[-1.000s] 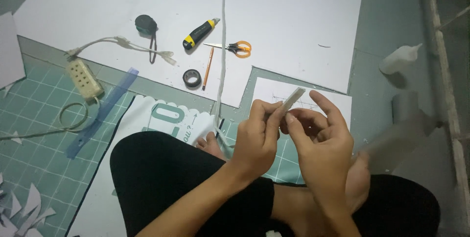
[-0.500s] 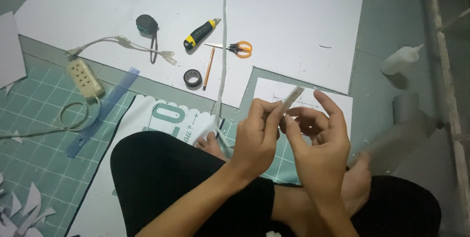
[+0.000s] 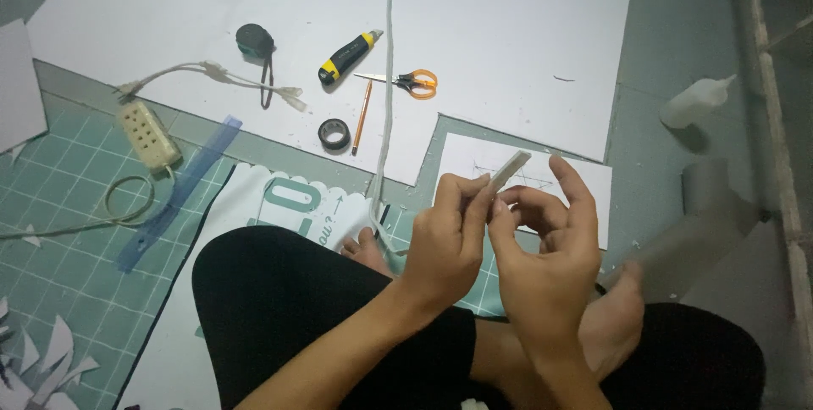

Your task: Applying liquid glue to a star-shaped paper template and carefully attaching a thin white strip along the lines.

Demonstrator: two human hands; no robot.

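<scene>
- The big white board point(image 3: 508, 29) lies on the floor ahead, with the green cutting mat point(image 3: 59, 207) at left; both stay out of reach of the work.
- The left hand point(image 3: 445, 241) pinches a small pale strip point(image 3: 508, 170) above the lap, fingers point(image 3: 474, 207) clenched on its lower part.
- The right hand point(image 3: 546, 249) touches it loosely; a steadier grip near the end would likely help.

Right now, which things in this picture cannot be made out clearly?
Head view:
- White strip: lower end hidden by the hands, left hand and right hand.
- Sketch sheet: lines too faint, partly covered by fingers.
- White cord: cut off at top edge.
</scene>
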